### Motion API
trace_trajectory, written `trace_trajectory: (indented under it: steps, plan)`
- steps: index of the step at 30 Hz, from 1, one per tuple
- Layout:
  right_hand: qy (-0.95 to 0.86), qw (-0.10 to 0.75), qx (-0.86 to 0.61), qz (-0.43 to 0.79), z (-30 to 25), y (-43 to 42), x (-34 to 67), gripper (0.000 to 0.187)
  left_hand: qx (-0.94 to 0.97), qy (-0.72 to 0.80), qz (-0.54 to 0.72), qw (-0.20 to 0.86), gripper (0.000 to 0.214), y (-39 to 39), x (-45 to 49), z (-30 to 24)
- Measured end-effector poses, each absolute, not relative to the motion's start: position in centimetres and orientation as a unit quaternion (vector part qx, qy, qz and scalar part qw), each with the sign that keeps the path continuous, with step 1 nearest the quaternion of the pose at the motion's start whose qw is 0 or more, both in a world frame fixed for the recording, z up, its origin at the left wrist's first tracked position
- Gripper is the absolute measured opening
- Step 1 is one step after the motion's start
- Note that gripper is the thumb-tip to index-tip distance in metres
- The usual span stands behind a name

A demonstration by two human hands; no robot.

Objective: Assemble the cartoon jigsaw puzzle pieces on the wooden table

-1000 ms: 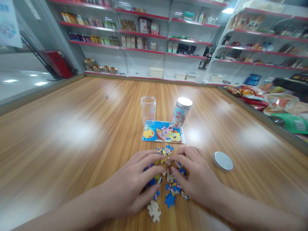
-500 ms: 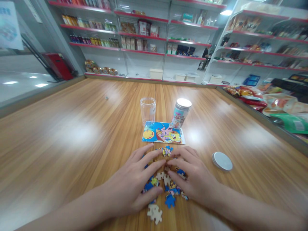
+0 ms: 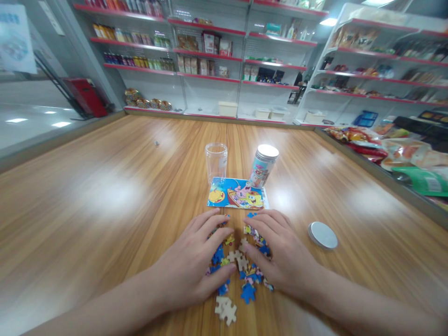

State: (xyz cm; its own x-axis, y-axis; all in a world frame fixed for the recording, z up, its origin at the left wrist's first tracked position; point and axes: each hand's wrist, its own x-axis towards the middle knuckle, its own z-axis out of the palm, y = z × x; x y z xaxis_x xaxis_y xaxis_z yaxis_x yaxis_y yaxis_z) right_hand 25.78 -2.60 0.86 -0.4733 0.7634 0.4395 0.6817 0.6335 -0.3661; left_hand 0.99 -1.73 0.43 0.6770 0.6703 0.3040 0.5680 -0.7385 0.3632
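Loose jigsaw pieces (image 3: 249, 276) lie in a pile on the wooden table, some blue and yellow side up, others showing pale wood backs. My left hand (image 3: 198, 254) rests over the left part of the pile, fingers spread and pointing inward. Opposite it, my right hand (image 3: 276, 247) lies over the right part, fingers also apart. Neither hand grips a piece; both cover some of them. Nearest me are pale pieces (image 3: 226, 309), face down. Beyond the fingertips lies a picture card (image 3: 238, 192) with cartoon figures on blue.
Behind the card stand a clear open jar (image 3: 216, 161) and a labelled jar (image 3: 263, 167) with a silver lid. A loose silver lid (image 3: 323, 234) lies to the right. Packaged goods (image 3: 402, 149) sit past the table's right edge. Stocked shelves (image 3: 210, 53) line the back.
My hands have drawn slightly apart at the fingertips. Pieces near the top of the pile have split to the left and right, leaving a gap of bare table between them.
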Motion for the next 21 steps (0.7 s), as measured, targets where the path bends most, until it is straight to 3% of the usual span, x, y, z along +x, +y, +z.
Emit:
trace_trajectory:
  steps: [8, 21]
  plan:
    - [-0.869, 0.305, -0.372, 0.119, 0.25, -2.32, 25.81, 0.028, 0.931, 0.304, 0.173, 0.108, 0.056, -1.59, 0.80, 0.58]
    - [-0.856, 0.263, -0.442, 0.046, 0.54, -2.59, 25.91, 0.028, 0.929, 0.312, 0.170, 0.101, 0.053, -1.69, 0.72, 0.38]
